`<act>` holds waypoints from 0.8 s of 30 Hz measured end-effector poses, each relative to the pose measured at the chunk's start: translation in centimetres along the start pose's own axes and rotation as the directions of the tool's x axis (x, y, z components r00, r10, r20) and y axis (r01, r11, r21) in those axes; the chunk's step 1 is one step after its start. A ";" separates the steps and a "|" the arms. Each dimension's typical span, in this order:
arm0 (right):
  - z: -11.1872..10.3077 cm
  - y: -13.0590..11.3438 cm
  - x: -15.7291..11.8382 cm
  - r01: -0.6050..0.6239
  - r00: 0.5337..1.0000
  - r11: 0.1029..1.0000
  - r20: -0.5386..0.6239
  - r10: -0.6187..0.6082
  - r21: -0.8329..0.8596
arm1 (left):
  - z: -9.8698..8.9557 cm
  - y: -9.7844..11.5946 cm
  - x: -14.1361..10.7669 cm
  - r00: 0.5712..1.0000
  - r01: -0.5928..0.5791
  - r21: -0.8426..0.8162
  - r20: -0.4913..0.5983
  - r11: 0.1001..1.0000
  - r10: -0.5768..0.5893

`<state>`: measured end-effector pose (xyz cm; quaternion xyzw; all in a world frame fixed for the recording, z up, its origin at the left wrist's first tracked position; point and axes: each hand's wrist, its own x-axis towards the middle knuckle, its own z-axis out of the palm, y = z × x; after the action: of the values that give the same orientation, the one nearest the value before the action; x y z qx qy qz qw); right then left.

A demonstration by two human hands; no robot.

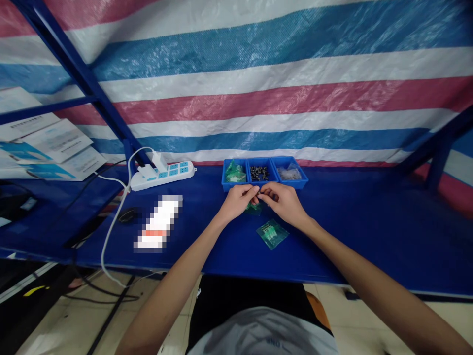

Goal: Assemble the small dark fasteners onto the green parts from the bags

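Fingertips almost touching, my left hand (239,201) and my right hand (283,200) meet just in front of a blue three-part bin (264,185). Both are closed in a pinch around something small and dark that I cannot make out. A green plastic packet (253,209) shows partly beneath them. Nearer to me, another green packet (272,233) with pale contents lies flat on the blue table (221,251). The bin's left compartment has green packets (235,171), the middle one small black-and-metal parts (259,173), the right one clear bags with pale pieces (289,172).
A white power strip (164,176) with plugs and cables stands at the back left. In front of it lie a blurred-out white item (159,224) and a dark round object (128,215). Printed boxes (51,145) sit far left. Blue frame posts (83,74) flank a striped sheet (258,103).
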<state>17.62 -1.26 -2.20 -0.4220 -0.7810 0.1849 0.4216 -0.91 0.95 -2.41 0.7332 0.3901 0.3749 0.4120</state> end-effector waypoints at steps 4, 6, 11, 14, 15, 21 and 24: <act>0.2 -0.2 -0.1 0.009 1.000 1.000 0.007 -0.009 -0.005 | 0.1 0.4 -0.2 0.998 -0.008 0.063 -0.057 0.998 0.012; 0.2 -0.2 -0.1 0.019 1.000 0.999 0.001 -0.019 -0.028 | 0.3 0.5 -0.4 0.994 -0.030 0.098 -0.104 0.995 0.041; 0.0 -0.2 -0.1 -0.006 1.000 0.998 -0.031 0.004 -0.060 | 0.5 0.7 -0.6 0.989 -0.099 0.091 -0.105 0.991 0.109; -0.2 -0.3 0.0 -0.038 0.999 0.998 -0.035 0.037 -0.047 | 0.4 0.6 -0.5 0.986 -0.129 0.115 -0.093 0.985 0.140; -0.2 -0.3 0.0 -0.046 0.998 0.998 -0.033 0.045 -0.035 | 0.4 0.5 -0.5 0.985 -0.137 0.127 -0.091 0.982 0.149; -0.4 -0.4 0.2 -0.102 0.995 0.992 -0.005 0.103 0.076 | 0.3 0.9 -0.7 0.976 -0.192 0.267 -0.047 0.944 0.212; -0.5 -0.2 0.3 -0.124 0.992 0.986 0.030 0.121 0.111 | 0.5 1.0 -1.0 0.973 -0.205 0.359 -0.023 0.910 0.228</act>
<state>17.82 -1.17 -1.64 -0.4426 -0.7466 0.2593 0.4236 -0.64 -0.41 -1.90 0.8216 0.3806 0.3653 0.2162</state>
